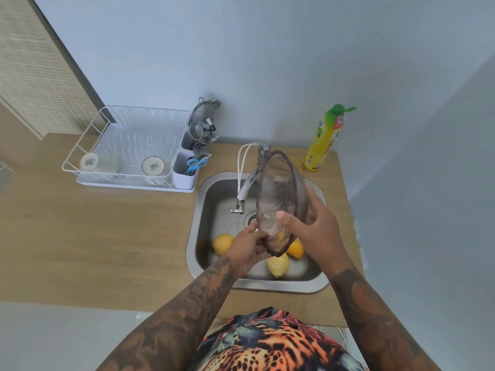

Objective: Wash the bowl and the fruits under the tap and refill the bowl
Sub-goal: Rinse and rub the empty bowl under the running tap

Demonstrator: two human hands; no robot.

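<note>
A smoky, see-through glass bowl [281,194] is held on its edge above the steel sink [203,199], just right of the tap [245,192]. My left hand [247,249] grips the bowl's lower rim. My right hand [314,228] holds its right side, thumb pressed on the inner face. Down in the basin lie a yellow-orange fruit [222,243] at the left, a yellow lemon [278,266] at the front and an orange [295,249] partly hidden behind the bowl. I cannot tell whether water is running.
A yellow dish-soap bottle [325,140] with a green cap stands at the back right of the wooden counter [107,236]. Left of the sink sits a white dish rack [131,153] with two cups, a utensil caddy, scissors and metal strainers.
</note>
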